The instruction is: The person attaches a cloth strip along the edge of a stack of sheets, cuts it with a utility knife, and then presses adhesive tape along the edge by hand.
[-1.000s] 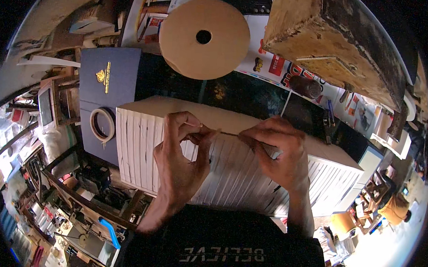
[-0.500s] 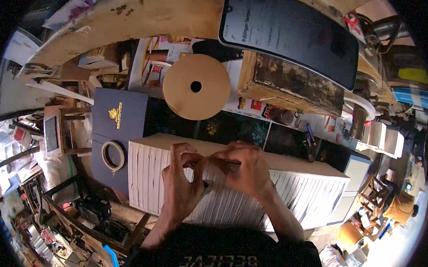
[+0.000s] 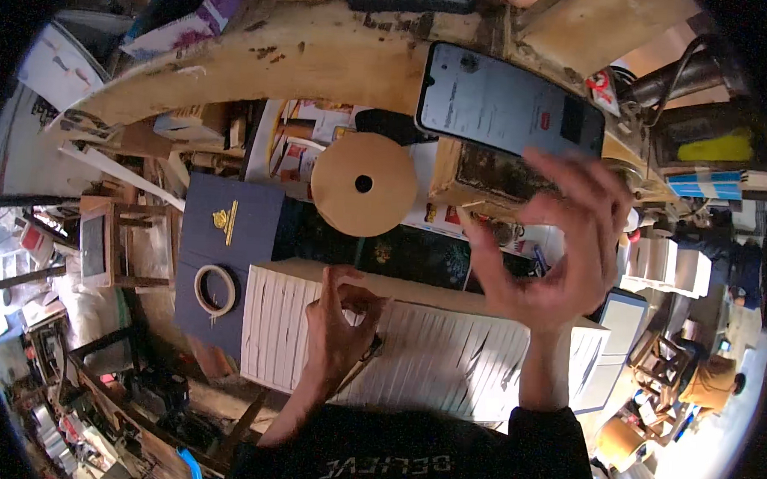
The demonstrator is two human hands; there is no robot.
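Note:
A long row of white book blocks (image 3: pixel 438 362), packed side by side with their layered edges towards me, lies across the bench. Over its left half my left hand (image 3: pixel 338 327) is closed, thumb and fingers curled together, around a thin, dark-ended tool (image 3: pixel 370 350) whose kind I cannot make out. Anything finer between the fingertips is too small to tell. My right hand (image 3: pixel 562 256) is raised above the right end of the row, below the phone (image 3: pixel 509 104). It is slightly blurred, with thumb and fingers apart and nothing visible between them.
A brown cardboard reel (image 3: pixel 338 195) stands behind the row. On the left, a ring-shaped roll (image 3: pixel 199 287) lies on a dark blue cover (image 3: pixel 195 231). The phone rests near a worn wooden block (image 3: pixel 485 171). Pens (image 3: pixel 540 262) lie behind my right hand.
My right hand has left the left hand and swung up and right, its fingers spreading. My left hand stays over the row. The whole view has shifted, showing more of the far bench.

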